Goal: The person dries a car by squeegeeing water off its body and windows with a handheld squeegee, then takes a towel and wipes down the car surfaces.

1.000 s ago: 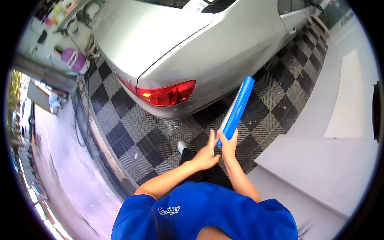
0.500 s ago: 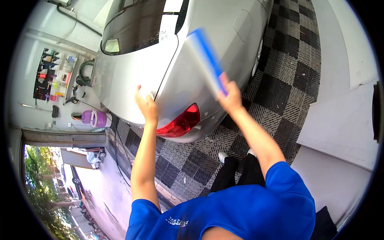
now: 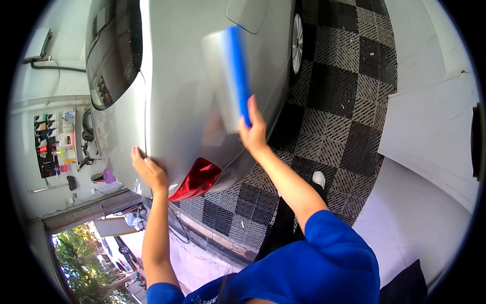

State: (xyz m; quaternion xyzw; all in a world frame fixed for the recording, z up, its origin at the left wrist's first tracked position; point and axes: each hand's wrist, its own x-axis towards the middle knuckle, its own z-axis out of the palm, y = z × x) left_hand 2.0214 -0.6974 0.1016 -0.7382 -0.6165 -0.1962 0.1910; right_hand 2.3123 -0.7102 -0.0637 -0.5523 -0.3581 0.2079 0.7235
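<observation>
A silver car (image 3: 177, 76) fills the middle of the view, rear corner towards me. My right hand (image 3: 254, 133) is closed on one end of a squeegee (image 3: 238, 66). The squeegee has a blue bar and a pale, see-through blade, smeared by motion. Its blade lies over the rear side panel, above the red tail light (image 3: 198, 178); whether it touches the paint I cannot tell. My left hand (image 3: 150, 172) rests on the trunk lid edge, left of the tail light, fingers stretched out and holding nothing.
A black and grey checkered tile floor (image 3: 331, 109) runs along the car's right side, beside a white wall (image 3: 425, 137). Tools hang on a wall board (image 3: 48, 147) at the left, near a purple bucket (image 3: 109, 176). An open doorway (image 3: 96, 253) shows trees outside.
My view has turned and moved in towards the car's side. The squeegee has shifted left in view and stands more upright. My left hand now lies nearer the trunk seam.
</observation>
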